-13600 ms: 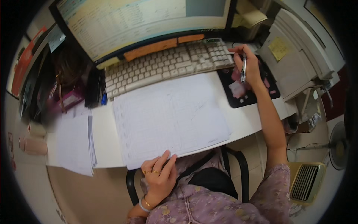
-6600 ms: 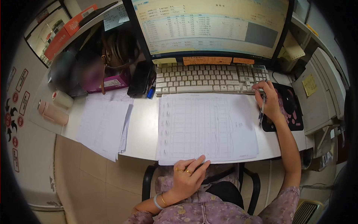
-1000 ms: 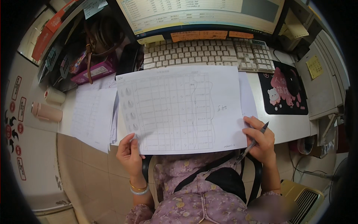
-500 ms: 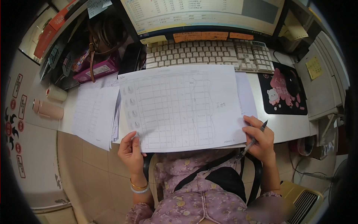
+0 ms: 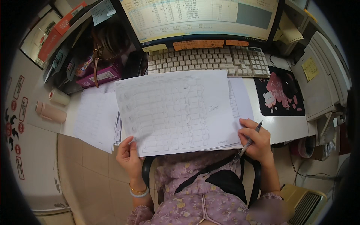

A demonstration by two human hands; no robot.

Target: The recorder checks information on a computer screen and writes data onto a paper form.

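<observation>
Top sheet (image 5: 168, 108): gridded, with handwriting; it extends up and rightward from the left hand (image 5: 129, 159), which pinches its lower-left corner between thumb and fingers. Near edge overhangs the desk (image 5: 287, 129) toward the lap. Risk: a one-corner hold would probably let the sheet swing or sag; a tight pinch might crease the corner.

Right hand (image 5: 258, 144): fingers closed round a pen (image 5: 248, 144), fingertips at the sheet's lower-right side. Cannot tell whether they touch paper. Dark pointed end of the pen juts up past the fingers; if that is the writing tip, a careless turn of the wrist could leave a stray mark.

Lower sheets (image 5: 242, 97): ahead of the right hand, showing past the top sheet's right edge. Likely to slide askew if dragged along by friction.

Paper pile (image 5: 93, 116): beyond and left of the left hand, loosely stacked, near end past the desk edge. A leftward sweep might knock it or mix the pages.

Keyboard (image 5: 191, 62): ahead of both hands, against or under the sheet's far edge, contact unclear. Pushing the paper forward could buckle it there, or press keys.
</observation>
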